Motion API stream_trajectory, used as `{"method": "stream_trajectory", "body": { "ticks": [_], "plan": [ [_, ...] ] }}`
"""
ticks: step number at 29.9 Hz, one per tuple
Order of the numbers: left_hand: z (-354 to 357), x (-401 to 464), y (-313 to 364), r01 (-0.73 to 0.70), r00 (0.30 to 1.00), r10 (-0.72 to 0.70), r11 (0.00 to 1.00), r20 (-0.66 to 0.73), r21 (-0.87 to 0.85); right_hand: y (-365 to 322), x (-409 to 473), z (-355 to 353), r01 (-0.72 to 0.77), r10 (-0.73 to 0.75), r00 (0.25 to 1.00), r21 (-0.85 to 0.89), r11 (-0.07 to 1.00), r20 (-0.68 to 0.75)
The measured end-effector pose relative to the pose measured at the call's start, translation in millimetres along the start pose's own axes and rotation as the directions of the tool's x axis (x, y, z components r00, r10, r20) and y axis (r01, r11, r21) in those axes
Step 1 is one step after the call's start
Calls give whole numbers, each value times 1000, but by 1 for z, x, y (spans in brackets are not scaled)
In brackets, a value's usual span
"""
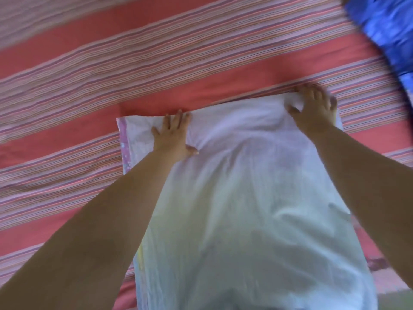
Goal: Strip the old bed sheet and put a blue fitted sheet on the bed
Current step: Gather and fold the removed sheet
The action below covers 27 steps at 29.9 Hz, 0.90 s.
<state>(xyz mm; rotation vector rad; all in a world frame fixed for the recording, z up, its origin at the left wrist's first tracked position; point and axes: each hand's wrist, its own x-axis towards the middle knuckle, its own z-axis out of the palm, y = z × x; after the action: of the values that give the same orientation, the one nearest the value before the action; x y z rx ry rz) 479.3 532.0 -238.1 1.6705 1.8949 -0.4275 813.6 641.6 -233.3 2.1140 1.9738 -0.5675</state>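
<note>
The old sheet [156, 70], red with bands of thin pink and purple stripes, covers the bed across the whole view. A white pillow [241, 198] lies on it, running from the bottom of the frame up to the middle. My left hand [174, 135] grips the pillow's far left part, thumb dug into the fabric. My right hand [312, 110] clutches its far right corner with curled fingers. A bundle of blue fabric [384, 27] lies at the top right corner; I cannot tell whether it is the fitted sheet.
The pillow's left edge has a pink patterned border [125, 144]. The frame is motion-blurred, most of all at the top right. The striped sheet stretches flat to the left and beyond the pillow.
</note>
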Motion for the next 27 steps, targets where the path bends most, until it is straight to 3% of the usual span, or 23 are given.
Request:
{"method": "stream_trajectory", "body": {
  "ticks": [3, 5, 8, 9, 11, 14, 17, 19, 21, 24, 27],
  "plan": [
    [-6, 12, 3, 40, 999, -40, 999, 17, -6, 20, 12, -22, 102, -101, 995, -242, 965, 14],
    [-8, 16, 7, 50, 999, -50, 999, 14, -2, 21, 11, -25, 241, -285, 954, -330, 913, -91],
    [-8, 12, 9, 66, 998, -66, 998, 19, -16, 18, -9, -19, 538, -643, 737, -398, 744, -206],
    [-7, 10, 8, 57, 998, -57, 998, 3, -21, 18, -17, -14, 624, -732, 654, -411, 665, -190],
    [-6, 1, 5, 3, 996, -1, 1000, -87, 17, 17, -31, -9, 719, -820, 562, -428, 548, -105],
    [-4, -8, 2, -102, 963, 146, 976, -225, 194, 22, -32, -22, 753, -836, 544, -395, 526, -75],
    [-8, -12, 5, -131, 951, 203, 948, -232, 291, 36, -12, -56, 686, -763, 641, -380, 621, -90],
    [-9, -14, 13, -131, 946, 218, 935, -240, 331, 46, -3, -79, 658, -745, 665, -437, 613, -43],
    [-8, -16, 26, -170, 919, 289, 904, -268, 393, 51, -3, -90, 695, -809, 586, -482, 534, -52],
    [1, -21, 44, -247, 896, 393, 829, -208, 502, 41, -17, -91, 818, -914, 403, -427, 386, -54],
    [15, -25, 60, -270, 937, 336, 870, -96, 413, 23, -35, -79, 940, -955, 292, -201, 276, 57]
  ]
}}
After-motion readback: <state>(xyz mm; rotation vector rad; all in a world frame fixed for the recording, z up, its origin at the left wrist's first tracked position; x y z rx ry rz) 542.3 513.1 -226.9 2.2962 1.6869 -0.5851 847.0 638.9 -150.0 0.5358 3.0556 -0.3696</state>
